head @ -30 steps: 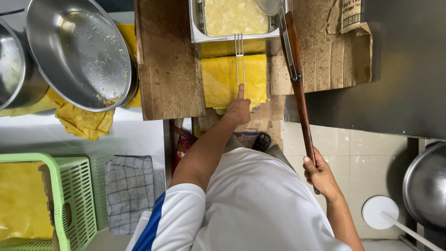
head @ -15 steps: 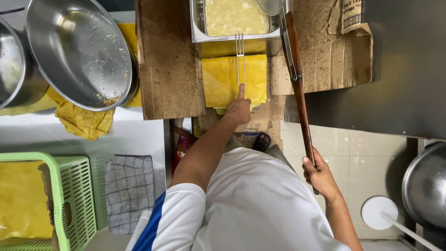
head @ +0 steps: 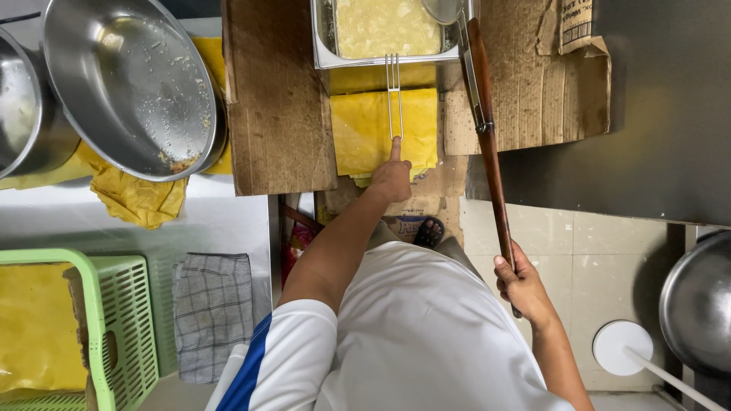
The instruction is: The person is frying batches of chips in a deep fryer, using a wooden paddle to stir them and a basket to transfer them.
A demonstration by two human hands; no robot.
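My left hand [head: 391,176] reaches forward and holds the end of a long metal wire tool [head: 394,95], with the index finger stretched along it. The tool's far end dips into a steel pan [head: 323,47] filled with a pale yellow mass [head: 381,27]. A folded yellow cloth [head: 358,133] lies under the tool on brown cardboard [head: 278,114]. My right hand [head: 519,285] grips the lower end of a long wooden handle [head: 487,144]. That handle carries a metal ladle [head: 444,9] at the pan's right corner.
A large steel bowl [head: 129,84] rests on yellow cloths [head: 137,199] at the left, beside another steel vessel [head: 19,106]. A green plastic crate [head: 122,320] and a checked towel [head: 213,312] lie lower left. A steel bowl [head: 697,304] and a white disc [head: 620,346] are at the right.
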